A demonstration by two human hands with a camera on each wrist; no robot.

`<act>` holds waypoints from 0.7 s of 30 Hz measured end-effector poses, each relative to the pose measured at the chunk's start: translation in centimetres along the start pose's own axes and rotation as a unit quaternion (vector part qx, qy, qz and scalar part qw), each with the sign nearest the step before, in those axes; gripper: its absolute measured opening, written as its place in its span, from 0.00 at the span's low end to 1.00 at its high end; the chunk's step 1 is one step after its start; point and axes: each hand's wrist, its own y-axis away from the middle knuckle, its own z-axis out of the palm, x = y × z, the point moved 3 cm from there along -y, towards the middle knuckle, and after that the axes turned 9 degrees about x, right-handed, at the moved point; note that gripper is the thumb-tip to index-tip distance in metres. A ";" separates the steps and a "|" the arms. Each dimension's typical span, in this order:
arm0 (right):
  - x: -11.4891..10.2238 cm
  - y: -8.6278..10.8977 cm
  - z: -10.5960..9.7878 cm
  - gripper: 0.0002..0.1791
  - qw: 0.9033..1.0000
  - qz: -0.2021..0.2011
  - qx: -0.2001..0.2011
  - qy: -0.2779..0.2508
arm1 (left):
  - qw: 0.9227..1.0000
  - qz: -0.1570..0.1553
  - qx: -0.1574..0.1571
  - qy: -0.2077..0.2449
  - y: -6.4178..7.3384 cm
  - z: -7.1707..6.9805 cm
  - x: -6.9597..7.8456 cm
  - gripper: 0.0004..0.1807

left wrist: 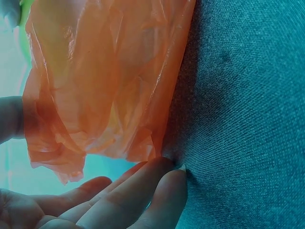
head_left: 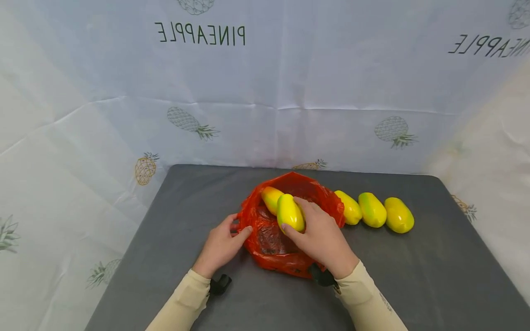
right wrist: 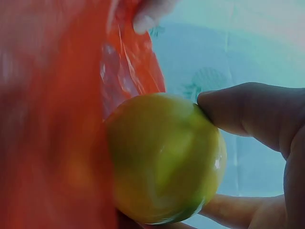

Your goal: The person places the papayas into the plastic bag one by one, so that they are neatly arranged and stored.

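Right hand grips 1 yellow fruit; left hand holds the red bag.

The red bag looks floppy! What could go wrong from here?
The shiny yellow fruit in the right hand might slip and bump the fruit inside the red bag. The bag's thin, wrinkled plastic could crumple inward near the left hand. A knock to the bag might roll the three fruits in the row beside it.

Bag glossy plast.; fruit smooth, glossy; tbl matt cloth.
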 end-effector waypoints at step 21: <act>-1.8 0.2 4.9 0.44 0.999 -0.020 -0.030 0.014 | 1.000 0.018 0.006 -0.012 0.1 0.1 -0.1 0.36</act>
